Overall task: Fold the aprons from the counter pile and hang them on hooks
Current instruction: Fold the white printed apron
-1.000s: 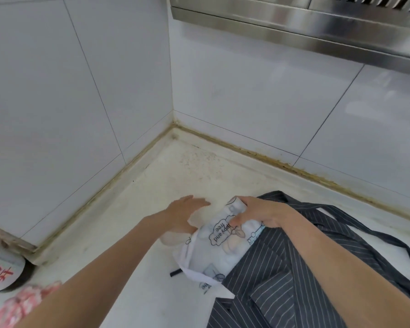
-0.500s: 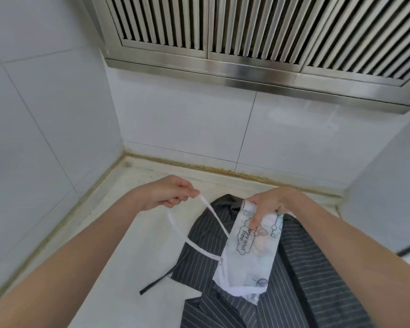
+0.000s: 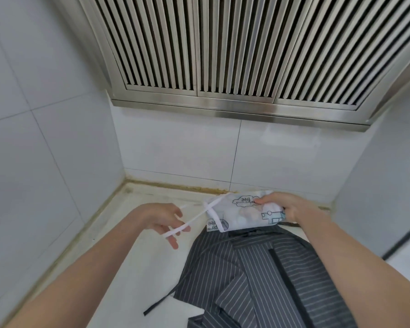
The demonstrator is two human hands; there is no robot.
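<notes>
The right hand [image 3: 291,209] had its fingers [image 3: 265,200] curled round the far end of one folded white printed apron [image 3: 244,214], held up above the surface [image 3: 133,268] near the far wall. The left hand [image 3: 161,218] was raised to the left of it, fingers loosely spread, pinching one white strap [image 3: 194,218] that ran taut to the bundle and crossed round its left end. Both forearms reached in from the near edge. One grey striped apron [image 3: 258,280] lay crumpled on the surface below the bundle, its dark tie [image 3: 156,304] trailing to the near left. A steel slatted hood [image 3: 223,50] hung overhead.
</notes>
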